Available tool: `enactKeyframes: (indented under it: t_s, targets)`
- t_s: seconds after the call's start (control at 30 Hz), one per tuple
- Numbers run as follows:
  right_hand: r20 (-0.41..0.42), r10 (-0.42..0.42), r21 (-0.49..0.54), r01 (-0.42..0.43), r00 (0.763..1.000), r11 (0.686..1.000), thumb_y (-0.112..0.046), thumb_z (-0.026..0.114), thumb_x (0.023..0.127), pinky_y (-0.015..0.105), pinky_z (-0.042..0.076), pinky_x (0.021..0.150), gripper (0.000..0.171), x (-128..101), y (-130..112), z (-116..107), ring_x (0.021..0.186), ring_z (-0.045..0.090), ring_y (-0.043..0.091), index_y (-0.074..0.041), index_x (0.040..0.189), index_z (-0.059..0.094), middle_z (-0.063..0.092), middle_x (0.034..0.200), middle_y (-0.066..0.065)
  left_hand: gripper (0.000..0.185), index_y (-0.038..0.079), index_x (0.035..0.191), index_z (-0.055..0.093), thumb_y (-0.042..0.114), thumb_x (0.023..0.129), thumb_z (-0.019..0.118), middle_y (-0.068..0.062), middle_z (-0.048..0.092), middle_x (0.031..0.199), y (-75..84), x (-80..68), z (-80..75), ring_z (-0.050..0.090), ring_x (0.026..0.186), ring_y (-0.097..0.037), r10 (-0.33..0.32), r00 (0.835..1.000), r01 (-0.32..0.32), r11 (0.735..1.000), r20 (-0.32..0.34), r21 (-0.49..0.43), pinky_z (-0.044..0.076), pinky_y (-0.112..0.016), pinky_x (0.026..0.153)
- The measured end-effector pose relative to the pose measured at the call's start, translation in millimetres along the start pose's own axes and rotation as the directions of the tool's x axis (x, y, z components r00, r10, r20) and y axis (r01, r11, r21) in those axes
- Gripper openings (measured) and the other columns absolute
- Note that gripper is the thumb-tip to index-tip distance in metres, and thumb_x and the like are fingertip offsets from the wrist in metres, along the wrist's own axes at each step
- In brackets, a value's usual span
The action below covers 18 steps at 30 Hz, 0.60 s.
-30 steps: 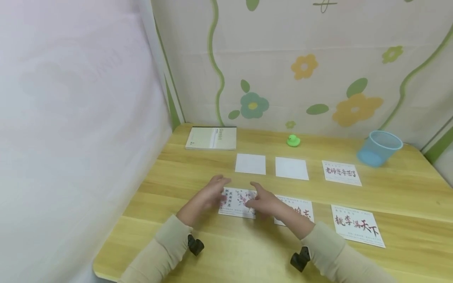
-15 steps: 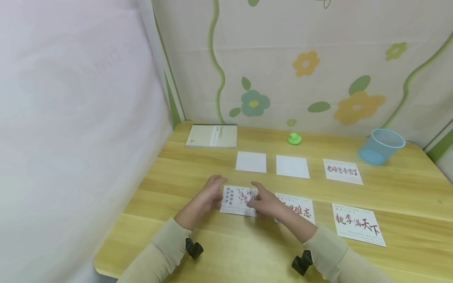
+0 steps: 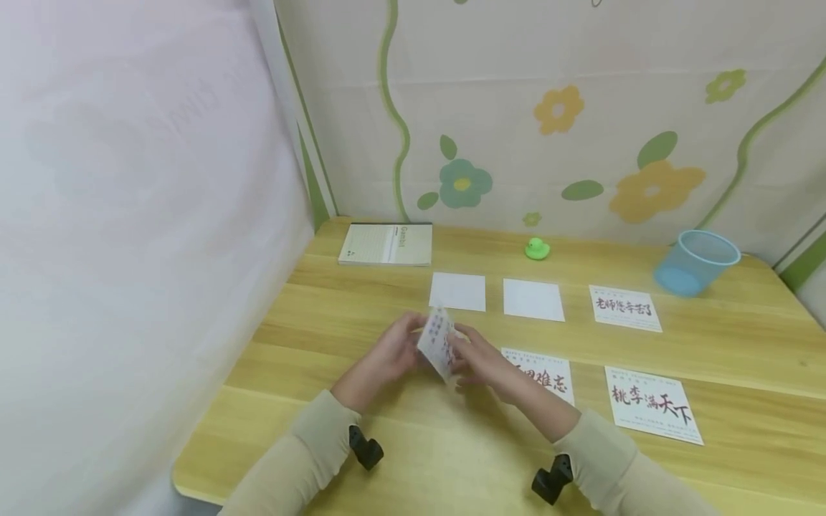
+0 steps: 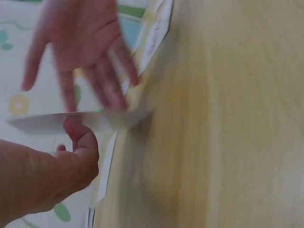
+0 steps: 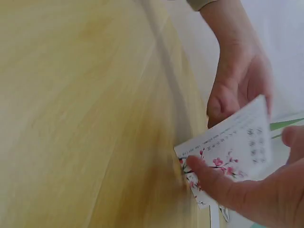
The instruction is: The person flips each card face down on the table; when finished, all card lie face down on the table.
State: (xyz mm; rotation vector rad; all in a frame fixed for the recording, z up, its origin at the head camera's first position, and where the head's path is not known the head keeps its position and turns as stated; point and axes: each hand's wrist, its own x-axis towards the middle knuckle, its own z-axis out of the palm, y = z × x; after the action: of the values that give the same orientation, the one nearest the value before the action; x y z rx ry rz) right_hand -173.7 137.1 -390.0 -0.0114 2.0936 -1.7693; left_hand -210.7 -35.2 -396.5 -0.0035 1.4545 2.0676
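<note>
A white card with pink blossoms and writing (image 3: 437,338) stands tilted on edge above the wooden table (image 3: 400,459), lifted between both hands. My left hand (image 3: 405,345) holds its left side, with the thumb (image 4: 81,142) against the card's edge (image 4: 95,118). My right hand (image 3: 466,355) pinches its right side, thumb (image 5: 212,176) pressed on the printed face (image 5: 237,147). The left hand (image 5: 235,88) shows behind the card in the right wrist view.
Two blank white cards (image 3: 457,292) (image 3: 533,299) and a lettered card (image 3: 624,308) lie in the far row. Two more lettered cards (image 3: 545,376) (image 3: 652,404) lie nearer. A notebook (image 3: 387,244), a green toy duck (image 3: 537,249) and a tipped blue cup (image 3: 695,262) stand near the wall.
The blossom card lay flat on the table under both hands; now both hands have lifted it and tipped it up on edge.
</note>
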Motion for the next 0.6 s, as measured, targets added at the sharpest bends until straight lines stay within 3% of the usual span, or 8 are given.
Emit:
enactKeyframes:
  t_s: [0.07,0.13,0.23,0.33,0.47,0.6]
  targets:
    - [0.016,-0.028,0.083,0.027,0.999,0.996,-0.042,0.039,0.088,0.045,0.042,0.08,0.063,-2.5,-3.3,-0.2,0.101,0.048,0.035,-0.008,0.136,0.016,0.034,0.127,0.021,0.043,0.001,0.128,0.034,0.021,0.09,0.037,-0.02,0.04,0.124,-6.4,2.3,6.8,0.043,0.108,-0.032,0.041,0.998,-0.044,0.996,0.036,0.083,0.036,-0.044,0.088]
    - [0.007,-0.065,0.122,0.064,0.998,0.99,-0.04,0.039,0.089,0.046,0.04,0.082,0.062,-4.5,-5.9,-2.5,0.102,0.047,0.035,-0.008,0.136,0.016,0.034,0.128,0.021,0.039,0.005,0.124,0.043,0.013,0.086,0.044,-0.017,0.042,0.122,-11.1,4.6,12.0,0.046,0.103,-0.03,0.083,0.997,-0.083,0.97,0.009,0.227,0.041,-0.041,0.082]
    - [-0.054,-0.126,0.147,0.132,0.991,0.98,-0.029,0.043,0.089,0.046,0.042,0.079,0.055,-5.0,-7.6,-8.7,0.096,0.052,0.032,-0.007,0.134,0.021,0.043,0.119,0.022,0.04,0.014,0.118,0.051,0.007,0.078,0.053,-0.016,0.043,0.121,-13.6,8.8,16.8,0.048,0.092,-0.025,0.139,0.986,-0.086,0.899,-0.092,0.43,0.045,-0.033,0.065]
    - [-0.142,-0.183,0.157,0.205,0.973,0.966,-0.01,0.046,0.086,0.047,0.045,0.074,0.048,-0.9,-5.4,-17.3,0.08,0.056,0.028,-0.008,0.131,0.029,0.052,0.094,0.023,0.04,0.017,0.118,0.051,0.012,0.079,0.056,-0.018,0.043,0.12,-12.8,11.2,15.3,0.048,0.082,-0.023,0.181,0.974,-0.069,0.813,-0.138,0.579,0.041,-0.025,0.054]
    - [-0.262,-0.199,0.032,0.215,0.944,0.976,-0.002,0.048,0.08,0.042,0.048,0.068,0.042,6.6,3.6,-31.4,0.067,0.055,0.023,-0.01,0.122,0.042,0.056,0.081,0.02,0.038,0.015,0.115,0.053,0.016,0.078,0.061,-0.02,0.047,0.116,-10.7,15.9,6.3,0.05,0.083,-0.025,0.21,0.965,-0.044,0.719,-0.156,0.693,0.044,-0.027,0.056]
    - [-0.253,-0.181,-0.194,0.134,0.95,0.972,-0.005,0.053,0.079,0.034,0.051,0.058,0.028,14.7,17.3,-43.7,0.064,0.059,0.022,-0.004,0.107,0.056,0.061,0.084,0.014,0.032,0.011,0.106,0.06,0.009,0.074,0.064,-0.014,0.051,0.114,-8.6,24.8,-2.5,0.048,0.099,-0.027,0.25,0.952,-0.007,0.6,-0.179,0.8,0.044,-0.036,0.077]
